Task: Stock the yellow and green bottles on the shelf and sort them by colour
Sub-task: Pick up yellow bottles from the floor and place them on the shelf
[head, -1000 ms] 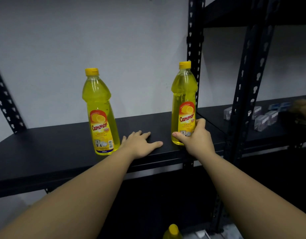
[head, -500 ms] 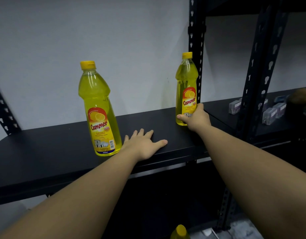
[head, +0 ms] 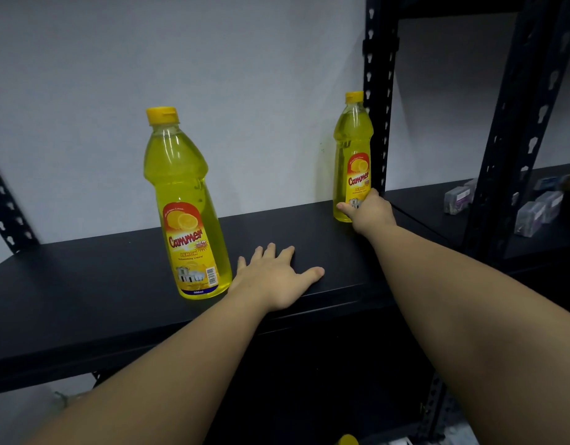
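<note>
Head view: right hand [head: 370, 211] has pushed the clear yellow plastic dish-soap bottle [head: 352, 155] from the black metal shelf [head: 84, 300] front edge to the back-right corner, fingers still wrapped round its base. Left hand [head: 277, 277] stays flat, holding nothing. Second yellow bottle [head: 187, 213] unmoved; yellows starting on the right.

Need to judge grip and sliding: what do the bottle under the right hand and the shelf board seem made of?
Lemon dishwashing liquid bottle: looks like clear glossy plastic, since yellow liquid shows through and highlights streak its shoulder; paper or film label. Shelf board: matte black, smooth, probably painted metal or laminate, cannot tell which. The right hand grips the bottle's base.
</note>
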